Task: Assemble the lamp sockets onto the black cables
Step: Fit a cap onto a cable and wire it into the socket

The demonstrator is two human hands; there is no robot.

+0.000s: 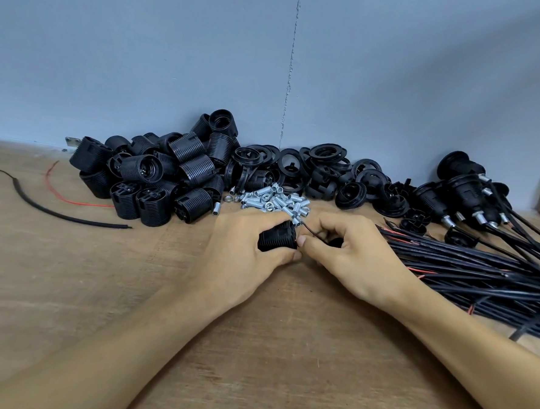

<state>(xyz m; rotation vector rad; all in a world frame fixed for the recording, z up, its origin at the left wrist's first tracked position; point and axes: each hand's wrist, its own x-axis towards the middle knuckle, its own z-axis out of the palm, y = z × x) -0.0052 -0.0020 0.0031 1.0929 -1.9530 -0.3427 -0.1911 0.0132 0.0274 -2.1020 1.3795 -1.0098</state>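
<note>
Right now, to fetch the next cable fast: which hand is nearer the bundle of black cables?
Right. The right hand lies just left of the cable bundle; the left hand is farther left, gripping a socket.

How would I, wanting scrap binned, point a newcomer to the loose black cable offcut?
On the wooden table, find the heap of ribbed black sockets by the wall. Left of it lies a short curved black cable piece, beside a thin red wire. Unlike the bundled cables on the right, it is one loose length.
</note>
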